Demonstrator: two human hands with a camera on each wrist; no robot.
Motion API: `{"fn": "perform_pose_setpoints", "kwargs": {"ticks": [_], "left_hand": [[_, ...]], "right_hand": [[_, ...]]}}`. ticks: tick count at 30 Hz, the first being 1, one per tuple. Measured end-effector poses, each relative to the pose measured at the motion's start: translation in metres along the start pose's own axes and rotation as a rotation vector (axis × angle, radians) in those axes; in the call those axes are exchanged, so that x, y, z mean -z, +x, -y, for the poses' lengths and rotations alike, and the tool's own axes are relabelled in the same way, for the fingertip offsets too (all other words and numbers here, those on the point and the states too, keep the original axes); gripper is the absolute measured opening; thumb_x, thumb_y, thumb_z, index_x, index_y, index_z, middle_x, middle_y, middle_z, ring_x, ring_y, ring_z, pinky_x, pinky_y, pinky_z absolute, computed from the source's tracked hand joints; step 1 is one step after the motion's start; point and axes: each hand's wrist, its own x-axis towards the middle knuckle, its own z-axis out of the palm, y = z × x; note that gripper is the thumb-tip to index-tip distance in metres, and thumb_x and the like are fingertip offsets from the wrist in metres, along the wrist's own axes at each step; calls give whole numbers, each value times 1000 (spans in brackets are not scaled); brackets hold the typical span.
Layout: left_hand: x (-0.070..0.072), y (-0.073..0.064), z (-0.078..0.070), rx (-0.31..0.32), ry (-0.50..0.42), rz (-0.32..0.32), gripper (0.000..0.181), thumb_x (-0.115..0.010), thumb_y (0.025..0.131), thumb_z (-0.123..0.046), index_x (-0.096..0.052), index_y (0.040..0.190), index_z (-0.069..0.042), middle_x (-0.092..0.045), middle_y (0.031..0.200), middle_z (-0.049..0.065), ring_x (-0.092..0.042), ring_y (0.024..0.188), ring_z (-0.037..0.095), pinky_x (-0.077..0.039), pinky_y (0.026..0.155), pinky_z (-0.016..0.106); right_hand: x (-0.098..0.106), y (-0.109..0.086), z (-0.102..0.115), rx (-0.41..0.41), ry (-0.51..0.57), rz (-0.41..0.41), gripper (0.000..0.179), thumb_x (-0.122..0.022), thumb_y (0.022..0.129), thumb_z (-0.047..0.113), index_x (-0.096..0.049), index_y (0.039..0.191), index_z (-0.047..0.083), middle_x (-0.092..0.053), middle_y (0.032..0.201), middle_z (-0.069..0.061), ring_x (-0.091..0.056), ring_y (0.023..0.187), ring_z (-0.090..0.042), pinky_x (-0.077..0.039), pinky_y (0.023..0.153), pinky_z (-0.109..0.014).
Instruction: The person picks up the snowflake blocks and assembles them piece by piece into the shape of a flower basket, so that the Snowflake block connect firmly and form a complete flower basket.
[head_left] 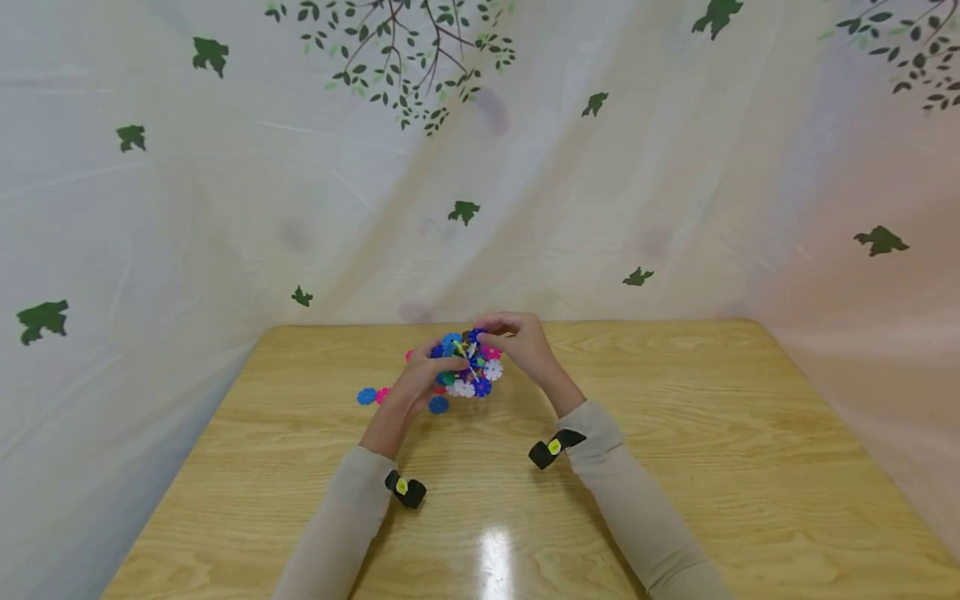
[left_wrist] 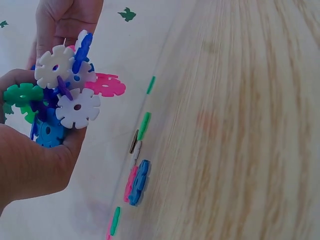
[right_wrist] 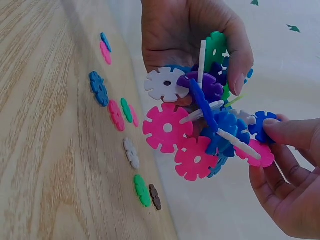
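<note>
A cluster of interlocked notched plastic discs (right_wrist: 167,127), in pink, white, blue, purple and green, is held up over the table. My left hand (head_left: 416,382) grips it from the left, its thumb across the front discs in the right wrist view. On the cluster's right side, my right hand (head_left: 525,342) pinches a dark blue disc (right_wrist: 262,125) between thumb and fingers. Right beside those fingers sits a pink disc (right_wrist: 256,152) on the cluster's edge. In the left wrist view, white discs (left_wrist: 78,108) face the camera, and the cluster partly hides the right hand's fingers.
Loose discs lie on the wooden table (head_left: 675,467) below and left of the hands, among them a blue disc (right_wrist: 99,89), a white disc (right_wrist: 131,152), a green disc (right_wrist: 141,190) and a brown disc (right_wrist: 155,197). A leaf-printed curtain (head_left: 525,167) hangs behind the table.
</note>
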Motion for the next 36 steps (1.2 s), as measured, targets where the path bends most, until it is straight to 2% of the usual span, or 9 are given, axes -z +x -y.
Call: {"fn": "perform_pose_setpoints", "kwargs": {"ticks": [7, 11, 16, 20, 27, 32, 36], "left_hand": [[-2, 0, 1, -21, 60, -49, 66, -74, 88, -9, -48, 148, -9, -55, 142, 19, -62, 118, 30, -60, 90, 39], [-3, 0, 2, -42, 112, -69, 68, -77, 87, -13, -48, 149, -9, -55, 143, 18, -57, 125, 32, -52, 102, 44], [-5, -1, 2, -63, 125, -85, 70, -79, 86, -10, -47, 148, -7, -53, 145, 20, -54, 131, 36, -45, 112, 50], [-7, -2, 2, -60, 118, -106, 68, -78, 86, -8, -49, 147, -7, -53, 144, 21, -54, 131, 37, -46, 111, 51], [-6, -3, -2, -55, 94, -114, 66, -77, 87, -10, -49, 147, -6, -55, 142, 21, -55, 128, 36, -45, 113, 50], [-6, -4, -5, -46, 63, -108, 67, -77, 86, -7, -49, 147, -6, -55, 141, 20, -57, 125, 33, -46, 111, 48], [-5, -3, -5, -41, 54, -113, 63, -76, 86, -6, -52, 145, -7, -57, 137, 19, -60, 119, 30, -51, 106, 45]], "right_hand": [[-3, -1, 1, 3, 0, -65, 20, -74, 93, 9, -76, 108, -3, -74, 104, -23, -67, 90, -19, -54, 79, -21], [-6, -1, 1, 19, 6, -92, 18, -76, 92, 7, -76, 106, -4, -73, 102, -27, -67, 89, -21, -53, 83, -24], [-9, -2, 2, 22, -24, -94, 16, -76, 91, 6, -77, 104, -2, -75, 98, -21, -67, 87, -17, -54, 84, -27], [-9, -3, 1, 21, -44, -81, 16, -76, 92, 8, -78, 105, 0, -77, 99, -16, -66, 89, -16, -55, 81, -26], [-7, -3, 4, 9, -17, -77, 15, -78, 91, 13, -79, 103, 4, -77, 98, -17, -66, 87, -15, -54, 72, -21], [-7, -3, 3, -1, 2, -79, 17, -78, 91, 14, -79, 104, 3, -77, 100, -19, -67, 83, -11, -54, 72, -20], [-9, -2, 2, 23, 3, -84, 19, -78, 91, 12, -78, 105, 0, -76, 103, -21, -68, 84, -16, -55, 73, -20]]}}
